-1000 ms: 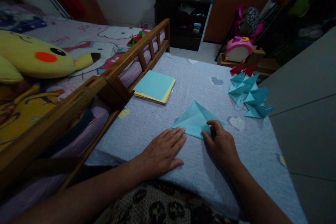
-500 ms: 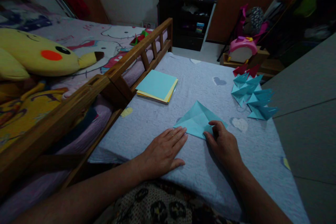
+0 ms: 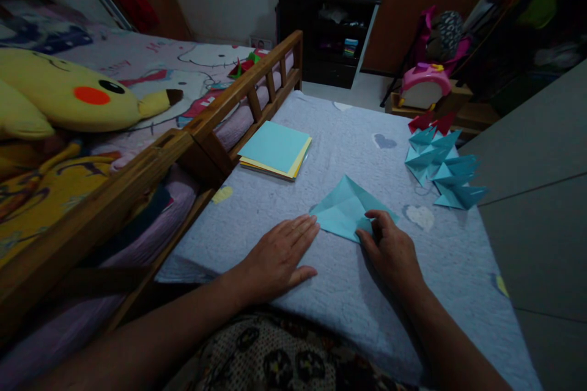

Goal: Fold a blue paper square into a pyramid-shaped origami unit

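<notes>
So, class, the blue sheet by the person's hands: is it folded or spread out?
Folded. The blue sheet has a pointed, roughly triangular outline and visible creases, unlike the square sheet on the stack.

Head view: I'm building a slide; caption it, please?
Right hand on a folded blue sheet, left hand at its corner, spiky blue paper pieces farther right.

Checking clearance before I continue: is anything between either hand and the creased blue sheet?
Nothing visible. The left hand is at the left corner of the creased blue sheet, the right hand on its right side; the paper stack and folded blue pieces lie apart.
</notes>
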Tool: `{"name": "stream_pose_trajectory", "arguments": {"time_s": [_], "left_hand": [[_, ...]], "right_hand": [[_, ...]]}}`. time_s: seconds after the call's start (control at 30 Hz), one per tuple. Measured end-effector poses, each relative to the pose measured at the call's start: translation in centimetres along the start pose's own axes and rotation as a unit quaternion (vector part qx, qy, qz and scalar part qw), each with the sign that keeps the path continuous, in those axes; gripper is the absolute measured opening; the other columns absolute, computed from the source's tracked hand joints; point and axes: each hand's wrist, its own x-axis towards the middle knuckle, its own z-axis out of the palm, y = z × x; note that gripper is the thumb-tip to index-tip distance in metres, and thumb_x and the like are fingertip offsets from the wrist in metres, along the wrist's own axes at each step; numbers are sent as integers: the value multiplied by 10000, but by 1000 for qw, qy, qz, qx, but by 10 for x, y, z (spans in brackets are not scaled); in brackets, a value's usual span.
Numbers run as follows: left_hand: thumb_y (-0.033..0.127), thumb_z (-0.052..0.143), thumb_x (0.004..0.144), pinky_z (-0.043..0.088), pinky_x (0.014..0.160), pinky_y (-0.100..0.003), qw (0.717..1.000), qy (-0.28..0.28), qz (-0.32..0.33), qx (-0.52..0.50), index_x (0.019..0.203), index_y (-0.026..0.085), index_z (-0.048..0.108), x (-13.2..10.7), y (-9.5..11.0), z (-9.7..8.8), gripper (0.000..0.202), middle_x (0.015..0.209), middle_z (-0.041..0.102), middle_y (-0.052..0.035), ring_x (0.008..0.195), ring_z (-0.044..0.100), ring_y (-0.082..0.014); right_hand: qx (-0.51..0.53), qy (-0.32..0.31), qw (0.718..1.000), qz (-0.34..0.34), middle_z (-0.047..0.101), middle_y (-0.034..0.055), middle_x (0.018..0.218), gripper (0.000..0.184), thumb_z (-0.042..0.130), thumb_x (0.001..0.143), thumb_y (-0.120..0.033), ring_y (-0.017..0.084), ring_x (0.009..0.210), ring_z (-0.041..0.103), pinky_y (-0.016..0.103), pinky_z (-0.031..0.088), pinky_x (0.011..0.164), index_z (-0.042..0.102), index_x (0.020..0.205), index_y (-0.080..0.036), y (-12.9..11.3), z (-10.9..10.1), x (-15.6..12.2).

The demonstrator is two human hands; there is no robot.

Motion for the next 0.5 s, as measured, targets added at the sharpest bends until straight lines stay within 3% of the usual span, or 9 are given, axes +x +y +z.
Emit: {"name": "stream_pose_trajectory", "arguments": {"time_s": [0.17, 0.27, 0.5], "left_hand": [[239, 477, 983, 452, 1095, -490, 994, 68, -62, -62, 1536, 213, 193, -2, -15, -1, 622, 1484, 506, -158, 1350, 505, -298], [204, 466, 977, 461, 1090, -492, 991, 82, -62, -84, 1543, 238, 186, -1, -20, -2, 632, 1472, 521, -136, 1334, 517, -287], [268, 522, 995, 444, 1083, -480, 999, 46, -17, 1, 1439, 210, 454, 0, -21, -1, 452, 1473, 529, -115, 1372, 458, -291]], "right_hand": [[-6, -3, 1000, 3, 645, 27, 731, 342, 500, 880, -400, 183, 565, 564, 305, 400, 598, 601, 1123, -182, 1, 1, 0], [-5, -10, 1000, -1, 638, 22, 717, 351, 500, 880, -407, 177, 547, 549, 302, 391, 588, 600, 1128, -178, 1, 1, 0], [-3, -10, 1000, 7, 613, 18, 703, 362, 485, 872, -408, 179, 549, 536, 304, 379, 586, 600, 1123, -174, 1, 1, 0]]}}
